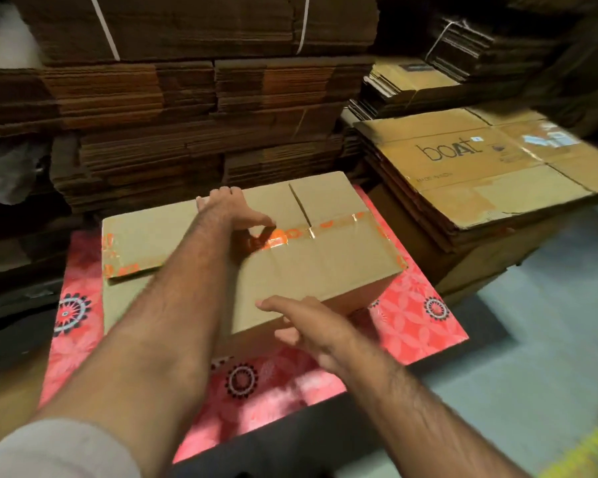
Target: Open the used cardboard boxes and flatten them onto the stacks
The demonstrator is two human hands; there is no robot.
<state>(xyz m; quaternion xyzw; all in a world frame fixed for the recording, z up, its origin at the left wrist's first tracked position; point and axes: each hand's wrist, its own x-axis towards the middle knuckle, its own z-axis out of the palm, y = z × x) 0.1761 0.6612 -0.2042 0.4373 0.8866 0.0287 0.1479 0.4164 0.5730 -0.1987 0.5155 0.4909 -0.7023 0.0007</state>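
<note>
The cardboard box (290,250) sits on a pink floral cloth (411,322) that covers the table, toward its far edge and just in front of the tall bundled stacks of flattened cardboard (187,108). The box is still closed: a strip of orange-printed clear tape (325,232) runs along its top seam. The left hand (235,212) lies on the top, its fingers curled over the far side and its thumb down at a lifted, crinkled bit of the tape; whether it actually has the tape pinched is hard to tell through the blur. The right hand (311,329) hovers with fingers spread and loose at the near edge of the box, holding nothing. The step looks like stripping the tape so the flaps can open. To do it well, the right hand should press down on the near edge to keep the box from sliding on the cloth, while the left gets a firm pinch on the loose end and pulls low along the seam toward the right corner, rather than upward, so the tape comes away in one length. The flattened boat box pile (480,160) beyond the right edge looks like a likely place for it afterwards.
</note>
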